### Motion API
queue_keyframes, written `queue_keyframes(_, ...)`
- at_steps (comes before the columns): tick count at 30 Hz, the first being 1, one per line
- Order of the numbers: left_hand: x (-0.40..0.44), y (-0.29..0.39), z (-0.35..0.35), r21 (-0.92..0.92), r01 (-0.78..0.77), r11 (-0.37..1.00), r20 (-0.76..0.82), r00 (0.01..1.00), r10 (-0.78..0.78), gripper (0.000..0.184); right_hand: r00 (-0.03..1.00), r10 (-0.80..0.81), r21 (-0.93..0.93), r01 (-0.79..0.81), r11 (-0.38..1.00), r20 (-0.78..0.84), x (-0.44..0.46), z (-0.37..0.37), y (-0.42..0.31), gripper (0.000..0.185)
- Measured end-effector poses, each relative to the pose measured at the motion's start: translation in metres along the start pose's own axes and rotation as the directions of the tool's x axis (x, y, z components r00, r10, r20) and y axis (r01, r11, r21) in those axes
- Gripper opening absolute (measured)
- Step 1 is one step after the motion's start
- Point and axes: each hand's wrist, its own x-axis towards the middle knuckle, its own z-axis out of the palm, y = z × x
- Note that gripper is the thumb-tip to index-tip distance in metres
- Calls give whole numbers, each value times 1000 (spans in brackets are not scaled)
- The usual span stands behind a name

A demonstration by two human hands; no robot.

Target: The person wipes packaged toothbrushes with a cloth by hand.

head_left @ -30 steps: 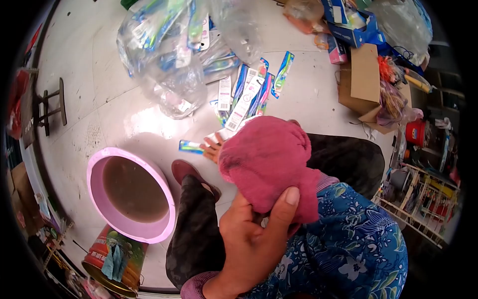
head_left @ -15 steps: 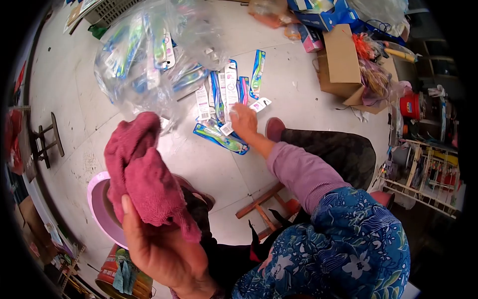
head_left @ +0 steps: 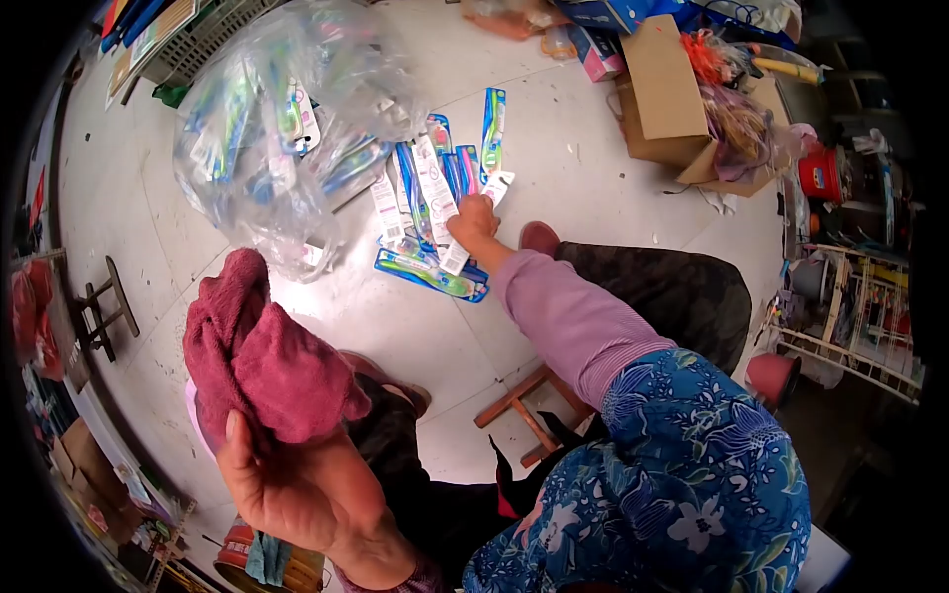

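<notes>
A crumpled dark pink towel [head_left: 272, 356] hangs in my left hand [head_left: 311, 489], pinched between thumb and fingers close to me. Farther off, my right hand [head_left: 474, 225] is closed at the right edge of a loose pile of packaged toothbrushes [head_left: 415, 203] on the floor. Its fingers are on a toothbrush pack and its fingertips are partly hidden. One green-and-blue toothbrush pack [head_left: 425, 274] lies crosswise at the near side of the pile. Another toothbrush pack [head_left: 493, 128] points away at the far right.
A large clear plastic bag [head_left: 287, 128] full of toothbrush packs sits left of the pile. An open cardboard box [head_left: 667, 99] stands at the upper right. A wooden stool [head_left: 529, 415] is by my legs. The rim of a pink basin [head_left: 194, 410] shows behind the towel.
My left hand and the towel have shifted left and slightly down. My right hand has closed at the pile, where some packs have spread a little. The view has shifted slightly.
</notes>
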Motion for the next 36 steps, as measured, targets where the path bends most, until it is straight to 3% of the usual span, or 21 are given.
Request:
queue_keyframes(1, 1, 0, 1, 1, 0, 1000, 1, 1000, 0, 38, 1000, 1, 1, -1, 1000, 0, -2, -2, 2, 21)
queue_keyframes(3, 3, -2, 4, -4, 19, 1000, -34, 999, -19, 41, 984, 139, 443, -77, 893, -109, -9, -9, 9, 14)
queue_keyframes(4, 4, -4, 7, -5, 21, 1000, -34, 999, -21, 41, 955, 117, 523, 44, 851, -271, -12, -2, 17, 13)
queue_keyframes(5, 6, -6, 10, -17, 23, 1000, -44, 999, -24, 43, 954, 120, 521, 42, 853, -273, -18, 5, 27, 13)
queue_keyframes(7, 6, -7, 12, -29, 25, 999, -51, 998, -27, 45, 919, 361, 767, -115, 632, -160, -36, 12, 40, 9)
queue_keyframes(11, 6, -10, 9, -3, 46, 999, -23, 999, -46, 48, 881, 411, 654, -171, 737, -233, -78, 28, 65, 13)
queue_keyframes(13, 7, -10, 9, 6, 45, 999, -11, 999, -45, 48, 921, 387, 630, -278, 726, -39, -88, 39, 77, 15)
queue_keyframes(14, 7, -10, 7, -7, 71, 997, 18, 997, -71, 48, 907, 411, 665, -365, 652, 94, -82, 46, 85, 25)
queue_keyframes(15, 7, -10, 7, -18, 100, 995, 46, 994, -99, 48, 906, 413, 664, -367, 651, 96, -81, 44, 85, 25)
queue_keyframes(17, 7, -11, 7, -26, 93, 995, 13, 996, -93, 48, 937, 340, 616, -314, 722, 80, -78, 25, 76, 39)
queue_keyframes(18, 7, -11, 8, -36, 83, 996, -18, 996, -84, 48, 938, 315, 544, -343, 766, 148, -74, 7, 69, 62)
queue_keyframes(19, 6, -11, 8, -36, 84, 996, -18, 996, -85, 48, 938, 315, 544, -343, 766, 147, -65, 12, 70, 62)
queue_keyframes(21, 6, -10, 8, -56, 104, 993, 19, 994, -103, 47, 906, 380, 500, -421, 757, 188, -45, 22, 66, 79)
queue_keyframes(22, 6, -10, 9, -56, 105, 993, 17, 994, -104, 47, 846, 457, 335, -530, 779, 274, -42, -2, 48, 93)
queue_keyframes(25, 6, -11, 12, -32, 72, 997, -62, 995, -74, 45, 846, 500, 211, -531, 820, 185, -37, -5, 27, 97)
queue_keyframes(29, 7, -10, 13, -20, 90, 996, -39, 995, -91, 45, 854, 448, 267, -511, 817, 264, -33, 8, 39, 90)
queue_keyframes(30, 7, -10, 12, -22, 83, 996, -46, 995, -84, 46, 899, 394, 338, -437, 834, 190, -38, 9, 44, 61)
queue_keyframes(33, 7, -11, 13, -22, 83, 996, -23, 996, -83, 48, 896, 392, 454, -445, 772, 210, -46, 5, 57, 48)
queue_keyframes(34, 7, -12, 14, -22, 84, 996, -23, 996, -84, 48, 925, 378, 388, -356, 850, 19, -51, 4, 56, 44)
queue_keyframes(36, 6, -13, 14, -20, 91, 996, 9, 996, -91, 50, 950, 309, 386, -267, 883, -50, -62, 7, 63, 41)
